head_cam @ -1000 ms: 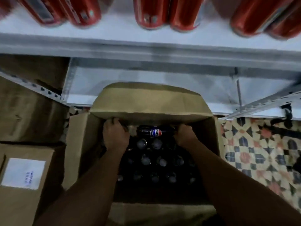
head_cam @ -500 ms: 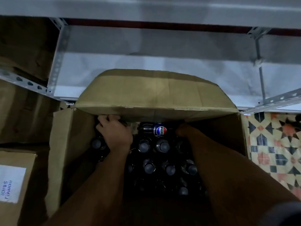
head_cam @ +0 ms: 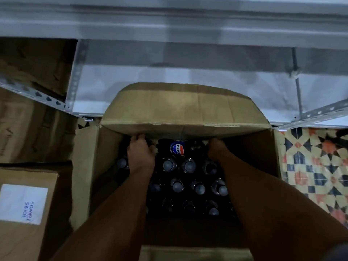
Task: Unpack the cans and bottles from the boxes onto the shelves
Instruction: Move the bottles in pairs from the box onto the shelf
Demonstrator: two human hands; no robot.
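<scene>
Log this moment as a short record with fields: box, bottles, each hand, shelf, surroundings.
box: open cardboard box on the floor, far flap folded out toward the shelving
bottles: dark bottles standing upright, caps up; one Pepsi-labelled bottle lying across the far row
left hand: deep in the box at the far left, fingers down among the bottles; grip not visible
right hand: at the far right, fingers hidden under the flap
shelf: bare white lower shelf behind the box
surroundings: labelled carton at left, patterned tile floor at right
</scene>
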